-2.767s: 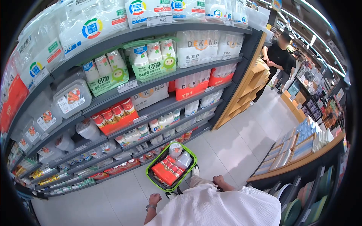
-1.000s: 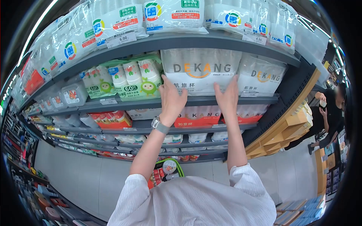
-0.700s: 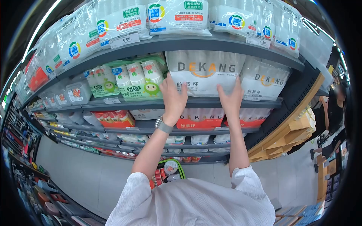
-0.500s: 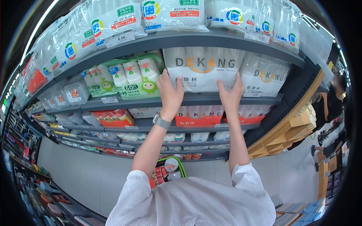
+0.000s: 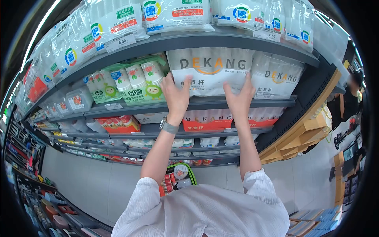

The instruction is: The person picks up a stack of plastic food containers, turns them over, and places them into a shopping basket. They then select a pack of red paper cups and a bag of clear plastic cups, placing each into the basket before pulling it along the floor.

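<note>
A large clear-and-white DEKANG pack of disposable cups (image 5: pixel 213 65) stands on the middle shelf (image 5: pixel 209 103). My left hand (image 5: pixel 176 96), a watch on its wrist, is at the pack's lower left edge, fingers along the side and thumb over the front. At the lower right edge, my right hand (image 5: pixel 239 99) holds the pack the same way. Part of each hand's grip is hidden behind the pack's edges. A similar DEKANG pack (image 5: pixel 279 79) stands close on the right. Green packs of paper cups (image 5: pixel 139 83) stand to the left.
Overhead, a dark shelf edge (image 5: pixel 205 38) carries more bagged cups. Red DEKANG packs (image 5: pixel 207 120) sit one level below. A green-rimmed basket (image 5: pixel 192 175) is by my body. A wooden display (image 5: pixel 312 130) and another person (image 5: pixel 347 104) are on the right.
The view has shifted slightly, with the upper shelf sliding a little left in it. Both hands stay at the pack's sides. The person on the right has moved a little.
</note>
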`<state>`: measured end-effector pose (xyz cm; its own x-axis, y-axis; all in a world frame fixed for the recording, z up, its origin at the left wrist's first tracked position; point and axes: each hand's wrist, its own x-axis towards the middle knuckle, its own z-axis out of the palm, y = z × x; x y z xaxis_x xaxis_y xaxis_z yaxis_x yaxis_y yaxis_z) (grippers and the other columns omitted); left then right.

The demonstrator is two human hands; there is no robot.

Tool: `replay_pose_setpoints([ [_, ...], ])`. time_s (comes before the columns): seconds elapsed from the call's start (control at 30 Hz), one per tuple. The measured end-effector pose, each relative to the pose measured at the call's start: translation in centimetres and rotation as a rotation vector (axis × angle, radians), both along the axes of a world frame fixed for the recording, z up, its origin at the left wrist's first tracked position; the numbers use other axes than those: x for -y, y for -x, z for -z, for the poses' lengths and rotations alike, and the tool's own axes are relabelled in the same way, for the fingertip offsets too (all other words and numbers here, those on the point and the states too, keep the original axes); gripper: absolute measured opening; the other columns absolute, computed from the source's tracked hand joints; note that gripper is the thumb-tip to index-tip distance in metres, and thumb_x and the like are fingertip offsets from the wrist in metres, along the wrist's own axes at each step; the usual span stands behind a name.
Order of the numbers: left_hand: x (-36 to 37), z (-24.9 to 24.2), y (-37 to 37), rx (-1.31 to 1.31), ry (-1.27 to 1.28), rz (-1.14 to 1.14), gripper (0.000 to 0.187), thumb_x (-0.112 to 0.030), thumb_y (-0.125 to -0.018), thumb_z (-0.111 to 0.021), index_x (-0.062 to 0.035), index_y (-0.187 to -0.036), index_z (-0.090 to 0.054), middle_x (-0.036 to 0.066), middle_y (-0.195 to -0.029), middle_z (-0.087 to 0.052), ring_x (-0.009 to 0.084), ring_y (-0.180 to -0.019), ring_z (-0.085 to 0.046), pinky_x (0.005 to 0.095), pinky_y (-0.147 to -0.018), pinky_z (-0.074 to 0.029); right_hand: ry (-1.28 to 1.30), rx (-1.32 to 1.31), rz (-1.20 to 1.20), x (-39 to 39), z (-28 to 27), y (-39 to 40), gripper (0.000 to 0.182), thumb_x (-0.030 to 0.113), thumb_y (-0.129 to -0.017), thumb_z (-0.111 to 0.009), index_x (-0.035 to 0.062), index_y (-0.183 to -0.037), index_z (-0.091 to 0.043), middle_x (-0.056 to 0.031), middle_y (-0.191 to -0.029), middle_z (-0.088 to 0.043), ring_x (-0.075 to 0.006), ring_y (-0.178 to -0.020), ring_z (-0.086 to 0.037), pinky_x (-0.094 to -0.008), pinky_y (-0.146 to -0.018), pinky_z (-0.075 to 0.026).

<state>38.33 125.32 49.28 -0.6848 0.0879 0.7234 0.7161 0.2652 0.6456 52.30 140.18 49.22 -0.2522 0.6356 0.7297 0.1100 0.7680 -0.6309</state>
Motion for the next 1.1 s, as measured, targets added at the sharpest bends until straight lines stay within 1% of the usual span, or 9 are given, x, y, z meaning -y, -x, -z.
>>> replay_pose_setpoints([
  [0.17, 0.4, -2.1, -1.2, -0.091, 0.178, -0.039, 0.077, -0.044, -0.074, -0.088, 0.0115, -0.114, -0.053, 0.025, -0.112, -0.057, 0.0367, -0.107, -0.053, 0.0451, -0.092, -0.045, 0.000, 0.019, -0.009, 0.0, 0.2, 0.1, 0.092, 0.029, -0.081, -0.077, -0.0184, -0.145, -0.030, -0.0340, -0.142, -0.046, -0.0453, -0.127, -0.043, -0.0490, -0.110, -0.035],
  [0.23, 0.4, -2.5, -0.9, -0.112, 0.271, -0.079, 0.074, -0.042, -0.073, -0.089, 0.0124, -0.105, -0.049, 0.027, -0.101, -0.056, 0.0398, -0.102, -0.052, 0.0466, -0.090, -0.044, 0.004, 0.043, -0.004, 0.2, 0.5, 0.1, 0.095, 0.031, -0.081, -0.077, -0.0187, -0.146, -0.028, -0.0349, -0.144, -0.044, -0.0463, -0.128, -0.042, -0.0492, -0.111, -0.035],
  [0.33, 1.1, -2.6, -0.5, 0.001, 0.357, -0.034, 0.072, -0.043, -0.071, -0.090, 0.0089, -0.099, -0.049, 0.027, -0.097, -0.059, 0.0422, -0.096, -0.056, 0.0461, -0.085, -0.047, 0.043, 0.093, -0.010, 0.5, 0.7, -0.1, 0.099, 0.032, -0.082, -0.077, -0.0189, -0.148, -0.024, -0.0356, -0.147, -0.041, -0.0472, -0.129, -0.043, -0.0489, -0.112, -0.034],
  [0.43, 1.4, -1.5, -0.5, -0.001, 0.279, -0.048, 0.071, -0.041, -0.071, -0.091, 0.0092, -0.099, -0.049, 0.025, -0.090, -0.061, 0.0422, -0.089, -0.060, 0.0462, -0.077, -0.049, 0.063, 0.127, -0.012, 0.7, 0.6, -0.5, 0.101, 0.034, -0.082, -0.077, -0.0191, -0.148, -0.023, -0.0365, -0.148, -0.040, -0.0474, -0.131, -0.044, -0.0484, -0.113, -0.034],
  [0.57, 1.9, -1.9, -1.3, 0.047, 0.275, -0.049, 0.070, -0.039, -0.070, -0.091, 0.0081, -0.099, -0.049, 0.025, -0.087, -0.062, 0.0423, -0.087, -0.063, 0.0468, -0.075, -0.051, 0.037, 0.148, 0.010, 0.4, 0.5, -0.8, 0.104, 0.036, -0.082, -0.077, -0.0197, -0.149, -0.020, -0.0384, -0.148, -0.038, -0.0475, -0.136, -0.042, -0.0471, -0.115, -0.033],
  [0.67, 2.2, -1.6, -1.1, 0.020, 0.255, -0.050, 0.070, -0.043, -0.074, -0.089, 0.0082, -0.101, -0.048, 0.027, -0.086, -0.065, 0.0429, -0.082, -0.067, 0.0474, -0.071, -0.052, 0.000, 0.145, 0.027, -0.2, 0.6, -0.8, 0.106, 0.037, -0.083, -0.077, -0.0202, -0.149, -0.018, -0.0393, -0.148, -0.038, -0.0477, -0.137, -0.041, -0.0466, -0.116, -0.032],
  [0.97, 2.4, -0.4, -1.2, -0.086, 0.279, -0.034, 0.057, -0.030, -0.082, -0.084, 0.0050, -0.104, -0.044, 0.027, -0.089, -0.064, 0.0468, -0.084, -0.064, 0.0491, -0.071, -0.051, -0.070, 0.183, 0.056, -0.2, 0.1, -0.9, 0.099, 0.036, -0.082, -0.078, -0.0181, -0.147, -0.025, -0.0383, -0.138, -0.047, -0.0477, -0.128, -0.049, -0.0477, -0.109, -0.039],
  [1.03, 2.3, 0.2, -1.5, -0.101, 0.255, -0.031, 0.051, -0.021, -0.083, -0.082, 0.0053, -0.105, -0.044, 0.026, -0.092, -0.061, 0.0465, -0.088, -0.061, 0.0501, -0.074, -0.049, -0.073, 0.194, 0.062, -0.1, 0.3, -1.0, 0.098, 0.035, -0.082, -0.078, -0.0177, -0.147, -0.027, -0.0379, -0.136, -0.049, -0.0476, -0.127, -0.050, -0.0479, -0.108, -0.041],
  [1.1, 2.4, 0.2, -1.8, -0.084, 0.255, -0.026, 0.050, -0.019, -0.083, -0.081, 0.0054, -0.105, -0.044, 0.026, -0.092, -0.060, 0.0464, -0.089, -0.060, 0.0501, -0.076, -0.048, -0.053, 0.175, 0.075, -0.2, 0.5, -0.9, 0.098, 0.036, -0.082, -0.078, -0.0184, -0.146, -0.028, -0.0379, -0.134, -0.050, -0.0475, -0.126, -0.051, -0.0475, -0.108, -0.041],
])
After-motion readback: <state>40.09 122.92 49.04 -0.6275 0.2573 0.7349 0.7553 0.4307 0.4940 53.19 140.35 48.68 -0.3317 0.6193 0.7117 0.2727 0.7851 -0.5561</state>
